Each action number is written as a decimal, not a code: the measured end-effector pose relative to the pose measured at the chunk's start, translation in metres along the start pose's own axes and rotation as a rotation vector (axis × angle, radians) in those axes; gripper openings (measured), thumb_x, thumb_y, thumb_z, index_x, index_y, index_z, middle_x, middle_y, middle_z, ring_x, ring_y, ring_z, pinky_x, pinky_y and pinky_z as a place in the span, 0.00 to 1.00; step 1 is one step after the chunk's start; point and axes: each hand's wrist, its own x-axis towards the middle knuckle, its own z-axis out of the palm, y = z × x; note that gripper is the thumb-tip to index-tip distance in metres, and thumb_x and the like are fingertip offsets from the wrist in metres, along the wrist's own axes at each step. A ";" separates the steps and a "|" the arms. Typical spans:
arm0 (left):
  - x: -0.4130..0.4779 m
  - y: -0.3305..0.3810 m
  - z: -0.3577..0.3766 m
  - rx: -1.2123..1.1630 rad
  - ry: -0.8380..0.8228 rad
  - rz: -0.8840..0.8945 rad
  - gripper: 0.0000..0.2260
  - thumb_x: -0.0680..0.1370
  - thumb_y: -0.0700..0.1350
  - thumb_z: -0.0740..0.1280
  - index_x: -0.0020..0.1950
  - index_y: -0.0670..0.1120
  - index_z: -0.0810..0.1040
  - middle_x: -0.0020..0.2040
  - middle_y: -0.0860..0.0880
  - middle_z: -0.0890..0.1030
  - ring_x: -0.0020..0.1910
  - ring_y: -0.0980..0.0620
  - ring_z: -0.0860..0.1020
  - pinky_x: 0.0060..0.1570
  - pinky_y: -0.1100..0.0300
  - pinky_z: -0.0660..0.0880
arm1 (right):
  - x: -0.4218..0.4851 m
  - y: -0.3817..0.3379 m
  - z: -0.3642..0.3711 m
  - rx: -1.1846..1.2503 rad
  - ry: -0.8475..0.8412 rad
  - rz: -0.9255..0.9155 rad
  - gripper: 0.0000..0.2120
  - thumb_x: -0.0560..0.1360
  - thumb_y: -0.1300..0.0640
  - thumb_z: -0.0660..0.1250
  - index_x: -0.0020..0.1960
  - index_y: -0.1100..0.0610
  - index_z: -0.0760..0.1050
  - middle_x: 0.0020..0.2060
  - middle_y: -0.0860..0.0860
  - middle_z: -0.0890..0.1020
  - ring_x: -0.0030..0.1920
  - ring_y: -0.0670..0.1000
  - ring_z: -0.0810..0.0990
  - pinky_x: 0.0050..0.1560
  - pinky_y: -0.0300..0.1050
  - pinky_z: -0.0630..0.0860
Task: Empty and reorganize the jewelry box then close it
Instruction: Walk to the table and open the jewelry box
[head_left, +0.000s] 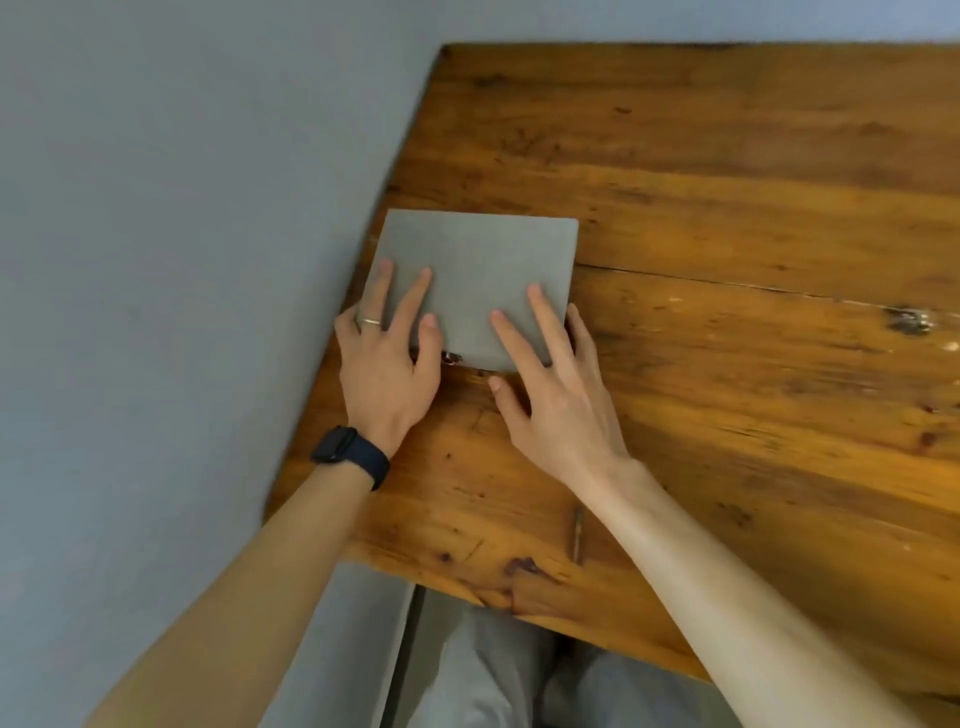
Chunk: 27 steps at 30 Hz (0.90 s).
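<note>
The flat square grey jewelry box (480, 260) lies closed on the worn wooden plank surface (727, 234), near its left edge. The left hand (387, 364) and right hand (553, 400) rest on the lid with fingers straight; each grip is released and grasps nothing. A small metal clasp (451, 357) shows at the near edge, between the hands. No jewelry is visible outside the box.

Assessment: with the lid down, this is either the untouched start or the finished close. The contents are hidden, so emptying and reorganizing cannot be confirmed.

One jewelry box (478, 249), two hands (387, 374) (550, 410), one watch (350, 454), one ring (370, 322), one table (727, 208).
</note>
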 end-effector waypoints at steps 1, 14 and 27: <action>0.000 -0.001 0.003 -0.001 0.025 -0.009 0.23 0.83 0.57 0.50 0.76 0.58 0.68 0.80 0.49 0.61 0.70 0.40 0.67 0.64 0.52 0.66 | -0.001 0.002 0.004 -0.011 0.015 -0.006 0.28 0.81 0.47 0.62 0.79 0.50 0.60 0.80 0.55 0.53 0.77 0.69 0.54 0.73 0.65 0.64; -0.095 0.020 -0.016 -0.219 -0.175 0.112 0.22 0.83 0.62 0.52 0.77 0.61 0.64 0.81 0.52 0.55 0.74 0.39 0.60 0.72 0.51 0.58 | -0.102 -0.010 -0.025 -0.061 0.085 0.116 0.32 0.79 0.48 0.67 0.79 0.49 0.58 0.81 0.50 0.50 0.79 0.57 0.56 0.70 0.56 0.71; -0.181 0.041 -0.018 -0.191 -0.310 0.359 0.27 0.84 0.56 0.58 0.80 0.63 0.49 0.82 0.52 0.45 0.76 0.43 0.62 0.70 0.48 0.70 | -0.199 -0.019 -0.045 -0.110 0.225 0.309 0.35 0.73 0.39 0.72 0.74 0.47 0.62 0.78 0.49 0.55 0.73 0.57 0.65 0.61 0.48 0.76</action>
